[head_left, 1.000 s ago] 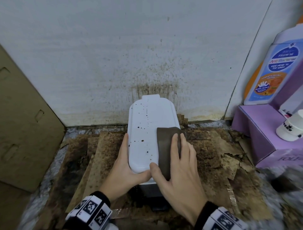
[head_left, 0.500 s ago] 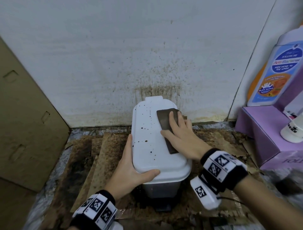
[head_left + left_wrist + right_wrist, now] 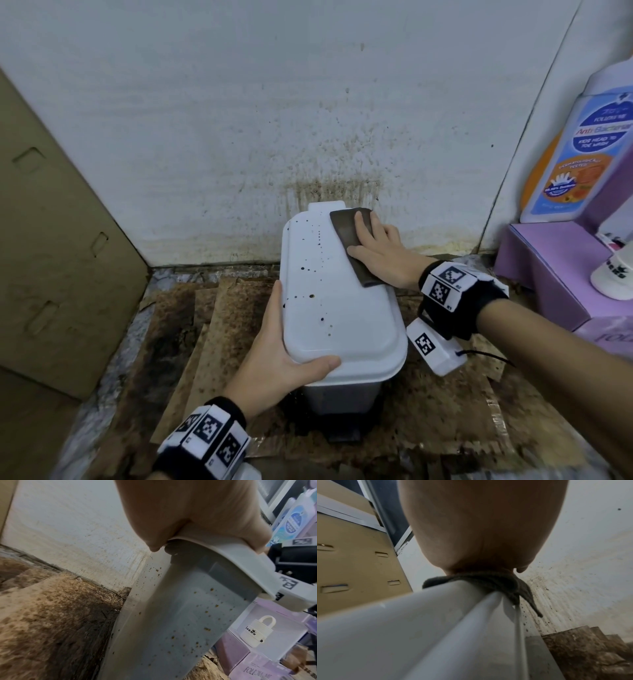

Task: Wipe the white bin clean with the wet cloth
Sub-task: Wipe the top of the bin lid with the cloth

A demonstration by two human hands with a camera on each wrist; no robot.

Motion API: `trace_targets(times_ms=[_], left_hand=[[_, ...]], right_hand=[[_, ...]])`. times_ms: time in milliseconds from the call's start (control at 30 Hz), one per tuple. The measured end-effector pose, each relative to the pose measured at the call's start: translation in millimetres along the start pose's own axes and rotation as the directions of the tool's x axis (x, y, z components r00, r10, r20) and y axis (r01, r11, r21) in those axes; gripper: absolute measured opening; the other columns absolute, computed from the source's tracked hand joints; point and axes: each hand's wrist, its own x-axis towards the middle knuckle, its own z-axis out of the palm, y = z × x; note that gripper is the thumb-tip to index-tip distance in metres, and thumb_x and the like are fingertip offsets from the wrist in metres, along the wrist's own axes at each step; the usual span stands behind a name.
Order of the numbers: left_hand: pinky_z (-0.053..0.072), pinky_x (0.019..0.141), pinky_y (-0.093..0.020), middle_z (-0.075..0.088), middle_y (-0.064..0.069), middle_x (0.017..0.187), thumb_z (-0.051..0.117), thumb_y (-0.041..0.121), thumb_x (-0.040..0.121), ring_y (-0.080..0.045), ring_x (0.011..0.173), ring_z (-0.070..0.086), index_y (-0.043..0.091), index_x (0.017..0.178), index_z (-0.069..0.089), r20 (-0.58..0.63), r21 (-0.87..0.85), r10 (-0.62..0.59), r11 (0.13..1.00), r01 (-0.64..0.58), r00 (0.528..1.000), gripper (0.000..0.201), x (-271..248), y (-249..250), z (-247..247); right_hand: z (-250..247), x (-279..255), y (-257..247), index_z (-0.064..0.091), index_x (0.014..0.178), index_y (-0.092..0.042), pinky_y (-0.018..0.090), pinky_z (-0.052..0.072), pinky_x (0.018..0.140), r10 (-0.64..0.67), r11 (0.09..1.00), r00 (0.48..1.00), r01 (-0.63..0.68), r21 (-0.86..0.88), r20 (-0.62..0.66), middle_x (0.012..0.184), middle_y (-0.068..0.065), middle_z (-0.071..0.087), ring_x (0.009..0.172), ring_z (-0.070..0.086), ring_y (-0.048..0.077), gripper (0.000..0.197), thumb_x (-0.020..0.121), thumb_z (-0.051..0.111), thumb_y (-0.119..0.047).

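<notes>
A white bin [image 3: 342, 315] with a closed lid stands on stained cardboard against the wall. Dark spots dot the left half of its lid, and brown specks cover its side wall [image 3: 180, 622]. A dark wet cloth [image 3: 349, 236] lies flat on the lid's far right part, its end hanging over the lid's edge [image 3: 522, 592]. My right hand [image 3: 376, 253] presses the cloth down with straight fingers. My left hand [image 3: 284, 356] grips the lid's near left corner, thumb on top and fingers along the left edge [image 3: 214, 513].
Stained cardboard sheets [image 3: 205, 325] cover the floor around the bin. A tall cardboard panel [image 3: 51, 240] leans at the left. Purple boxes [image 3: 548, 267] with a large wash bottle [image 3: 582, 147] and a white cup [image 3: 616, 274] stand at the right. The wall [image 3: 308, 120] behind is spattered.
My right hand slid the cloth from the lid's near right part up to its far right end. The left hand kept its hold on the near left corner.
</notes>
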Motion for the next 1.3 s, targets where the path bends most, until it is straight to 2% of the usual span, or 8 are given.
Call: trace_targets(times_ms=[100, 333, 500, 633, 833, 967, 1167, 1300], left_hand=[[0.034, 0.122, -0.047, 0.025, 0.025, 0.165, 0.095, 0.053, 0.065, -0.002, 0.150, 0.032, 0.050, 0.159, -0.008, 0.004, 0.007, 0.004, 1.000, -0.004, 1.000, 0.139, 0, 0, 0], [0.030, 0.125, -0.042, 0.017, 0.033, 0.164, 0.092, 0.060, 0.063, 0.007, 0.150, 0.024, 0.048, 0.159, -0.013, -0.004, 0.036, 0.009, 0.999, -0.009, 1.000, 0.143, -1, -1, 0], [0.031, 0.124, -0.039, 0.022, 0.035, 0.162, 0.092, 0.065, 0.059, 0.010, 0.147, 0.027, 0.047, 0.159, -0.014, -0.005, 0.049, -0.005, 0.999, 0.005, 1.000, 0.146, -2, 0, 2], [0.031, 0.125, -0.041, 0.022, 0.032, 0.163, 0.091, 0.066, 0.059, 0.008, 0.149, 0.027, 0.046, 0.160, -0.012, -0.016, 0.062, -0.013, 0.998, 0.014, 1.000, 0.146, 0, 0, -2], [0.034, 0.122, -0.046, 0.023, 0.027, 0.165, 0.093, 0.060, 0.062, 0.000, 0.151, 0.030, 0.050, 0.159, -0.009, -0.006, 0.045, -0.014, 0.999, 0.015, 1.000, 0.141, 1, 1, -3], [0.033, 0.123, -0.045, 0.021, 0.031, 0.164, 0.092, 0.061, 0.063, 0.004, 0.149, 0.029, 0.049, 0.159, -0.012, 0.003, 0.032, -0.024, 0.999, 0.024, 1.000, 0.143, 0, 2, -3], [0.033, 0.123, -0.044, 0.020, 0.032, 0.164, 0.091, 0.064, 0.062, 0.005, 0.150, 0.028, 0.049, 0.159, -0.013, -0.001, 0.062, -0.025, 0.998, 0.025, 1.000, 0.142, 1, 3, -4], [0.034, 0.122, -0.046, 0.021, 0.029, 0.165, 0.092, 0.063, 0.063, 0.001, 0.151, 0.029, 0.051, 0.158, -0.012, 0.006, 0.084, -0.011, 0.996, 0.010, 1.000, 0.141, 1, 2, -3]], right_hand=[[12, -10, 2, -0.001, 0.161, -0.024, 0.048, 0.006, 0.125, -0.030, 0.999, 0.995, 0.031, 0.009, -0.099, 0.168, 0.005, -0.016, 0.154, -0.012, 0.028, 0.068, 0.105, 0.030, -0.046], [53, -85, -10, -0.002, 0.160, -0.022, 0.053, 0.008, 0.124, -0.087, 0.996, 0.972, 0.088, -0.007, -0.217, 0.168, 0.010, -0.007, 0.155, -0.004, 0.033, 0.068, 0.106, 0.035, -0.040], [70, -128, -18, -0.009, 0.159, -0.022, 0.044, 0.016, 0.121, -0.110, 0.987, 0.979, 0.088, -0.131, -0.171, 0.166, 0.004, -0.018, 0.146, -0.003, 0.022, 0.076, 0.095, -0.003, -0.062], [59, -114, -23, -0.012, 0.159, -0.017, 0.043, 0.017, 0.119, -0.079, 0.981, 0.981, 0.045, -0.187, -0.175, 0.165, 0.010, -0.014, 0.138, 0.005, 0.026, 0.068, 0.104, 0.007, -0.052], [18, -54, -21, -0.014, 0.158, -0.017, 0.051, 0.008, 0.122, -0.024, 0.988, 0.998, 0.015, -0.153, -0.063, 0.166, 0.014, -0.014, 0.148, -0.004, 0.031, 0.069, 0.106, 0.016, -0.050], [-2, -16, -13, -0.015, 0.159, -0.020, 0.050, 0.005, 0.121, -0.016, 0.990, 0.999, 0.011, -0.143, -0.030, 0.166, 0.014, -0.014, 0.151, -0.011, 0.031, 0.072, 0.105, 0.018, -0.054], [-8, 21, -3, -0.007, 0.160, -0.020, 0.049, 0.010, 0.121, -0.014, 0.963, 0.998, -0.003, -0.271, -0.063, 0.167, 0.017, -0.005, 0.150, -0.002, 0.037, 0.085, 0.094, 0.003, -0.073], [-3, 4, -7, -0.010, 0.159, -0.015, 0.048, 0.011, 0.121, 0.002, 0.972, 0.996, -0.024, -0.233, -0.093, 0.166, 0.021, -0.008, 0.151, -0.002, 0.036, 0.070, 0.105, 0.013, -0.053]])
